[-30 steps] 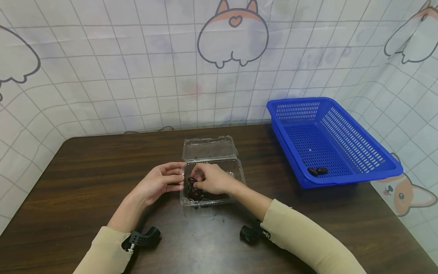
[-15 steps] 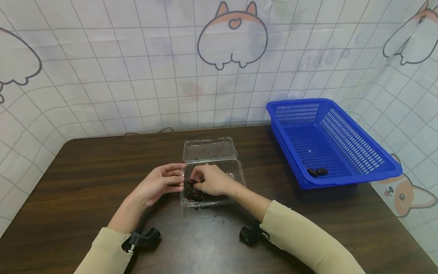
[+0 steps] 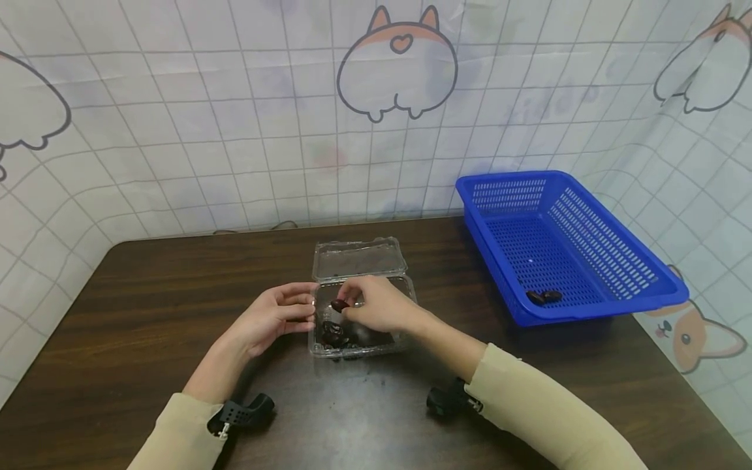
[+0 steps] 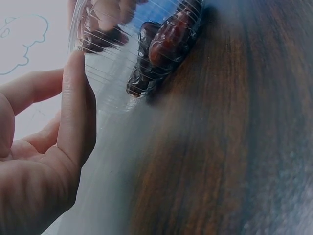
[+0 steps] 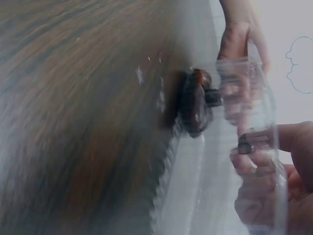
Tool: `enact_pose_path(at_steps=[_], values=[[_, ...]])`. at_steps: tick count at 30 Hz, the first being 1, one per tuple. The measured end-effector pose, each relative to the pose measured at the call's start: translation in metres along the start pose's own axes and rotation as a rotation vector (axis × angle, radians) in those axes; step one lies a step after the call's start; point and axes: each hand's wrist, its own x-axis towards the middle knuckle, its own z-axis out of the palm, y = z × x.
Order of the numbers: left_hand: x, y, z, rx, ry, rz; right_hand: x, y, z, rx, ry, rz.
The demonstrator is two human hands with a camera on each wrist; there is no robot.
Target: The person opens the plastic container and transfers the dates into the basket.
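A clear plastic clamshell box (image 3: 376, 339) lies with its lid folded back, several dark, wrinkled dates (image 3: 333, 334) in its left part. With thumb and fingers my right hand (image 3: 376, 305) pinches one glossy brown date (image 3: 338, 305) just over those in the box. My left hand (image 3: 267, 320) rests its extended fingertips against the box's left side. From the left wrist, the thumb (image 4: 78, 103) touches the clear wall, and dates (image 4: 166, 44) show through it. Seen from the right wrist, the box wall partly covers the right fingers (image 5: 252, 198), and the picture is blurred.
A blue perforated basket (image 3: 593, 307) stands at the right rear of the dark wooden table (image 3: 176, 287), with two dates (image 3: 543, 297) in its near corner. The box's clear lid (image 3: 360, 259) lies behind it. A printed white wall covering (image 3: 252, 130) rises behind the table.
My right hand has lifted a date from the pile and shifted slightly up and right with it. My left hand stays against the box.
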Motion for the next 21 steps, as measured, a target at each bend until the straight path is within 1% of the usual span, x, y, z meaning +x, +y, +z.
enact_pose_path(at_steps=[8,12,18,21], values=[[-0.001,0.0,0.0,0.002,0.0,0.011,-0.017,0.003,-0.021,0.018,0.071,-0.028],[-0.002,0.0,0.0,0.001,-0.003,0.013,-0.027,0.003,-0.034,0.04,0.091,0.005],[-0.002,0.0,-0.001,-0.006,-0.004,0.009,-0.041,0.003,-0.055,0.122,0.101,0.04],[-0.001,0.001,-0.001,-0.004,-0.006,0.003,-0.048,0.005,-0.065,0.137,0.109,0.055]])
